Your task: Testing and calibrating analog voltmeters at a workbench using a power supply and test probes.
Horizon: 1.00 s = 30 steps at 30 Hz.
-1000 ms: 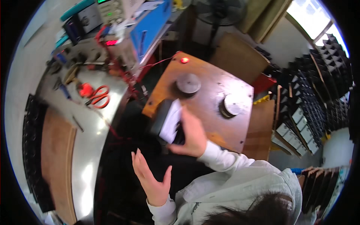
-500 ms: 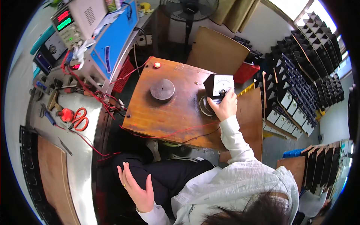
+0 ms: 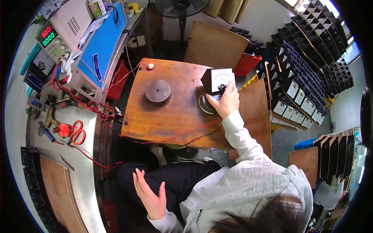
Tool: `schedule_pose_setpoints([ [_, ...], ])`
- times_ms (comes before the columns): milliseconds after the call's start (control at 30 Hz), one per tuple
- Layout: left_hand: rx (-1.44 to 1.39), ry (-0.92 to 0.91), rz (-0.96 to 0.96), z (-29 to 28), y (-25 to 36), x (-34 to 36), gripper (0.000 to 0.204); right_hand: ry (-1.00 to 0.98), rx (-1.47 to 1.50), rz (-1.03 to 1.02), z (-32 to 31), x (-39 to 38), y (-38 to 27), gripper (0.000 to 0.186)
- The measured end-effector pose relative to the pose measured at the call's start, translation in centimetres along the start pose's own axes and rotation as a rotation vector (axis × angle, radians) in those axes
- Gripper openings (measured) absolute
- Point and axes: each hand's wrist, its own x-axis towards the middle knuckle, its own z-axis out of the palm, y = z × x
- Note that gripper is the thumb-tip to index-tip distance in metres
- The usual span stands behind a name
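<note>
The black meter [image 3: 217, 80], its white face printed with a scale, is gripped in my right hand [image 3: 228, 103] by the right-hand disc [image 3: 203, 104]; whether they touch, I can't quite tell. Bare table [image 3: 182, 112] runs left to another disc [image 3: 157, 91]. My left hand [image 3: 153, 201] hangs short of its near edge, fingers loosely spread. Digits glow on the power supply [image 3: 57, 42].

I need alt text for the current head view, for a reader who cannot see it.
The right hand holds a white-faced meter at a round metal disc on a wooden table; a second disc is left of it. The left hand is open and empty above the lap. A lit power supply is at upper left.
</note>
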Motion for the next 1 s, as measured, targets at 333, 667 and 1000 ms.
schedule_pose_setpoints([
  [333, -0.020, -0.022, -0.024, 0.3, -0.7, -0.5, 0.089, 0.042, 0.001, -0.054, 0.3, 0.1, 0.3, 0.108],
  [667, 0.017, -0.298, -0.051, 0.9, -3.5, -1.7, 0.080, -0.003, -0.013, -0.062, 0.6, 0.2, 0.9, 0.108],
  [1000, 0.065, 0.098, -0.140, -2.2, -4.6, -5.1, 0.080, 0.223, 0.167, -0.311, 0.0, -1.0, -3.0, 0.110],
])
